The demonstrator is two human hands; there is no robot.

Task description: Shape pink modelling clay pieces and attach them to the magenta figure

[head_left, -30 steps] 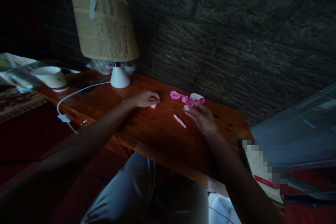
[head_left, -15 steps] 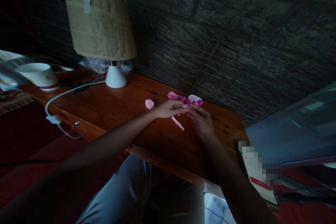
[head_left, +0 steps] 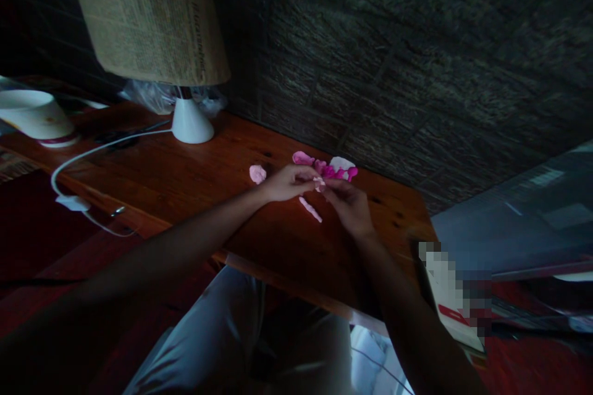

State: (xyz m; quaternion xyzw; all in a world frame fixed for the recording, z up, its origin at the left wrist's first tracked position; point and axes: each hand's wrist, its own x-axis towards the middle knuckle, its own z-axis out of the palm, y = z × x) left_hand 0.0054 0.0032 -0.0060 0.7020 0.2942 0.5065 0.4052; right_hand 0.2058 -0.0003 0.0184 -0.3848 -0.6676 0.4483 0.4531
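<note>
Between the fingertips of both hands is a small piece of pale pink clay. My left hand pinches it from the left, and my right hand pinches it from the right. Just below them a thin pale pink clay roll lies on the wooden table. A rounded lump of pale pink clay sits left of my left hand. Behind the hands are a pink clay piece, several magenta clay bits and a white piece, partly hidden by the fingers.
On the wooden table a lamp with a newsprint shade and white cord stands at the left. Farther left is a paper cup. A dark stone wall runs along the back. A white box-like object, partly pixelated, lies at the right edge.
The whole view has shifted, so the lamp and cup appear farther left. Both hands keep pinching the small clay piece, with slight finger movement.
</note>
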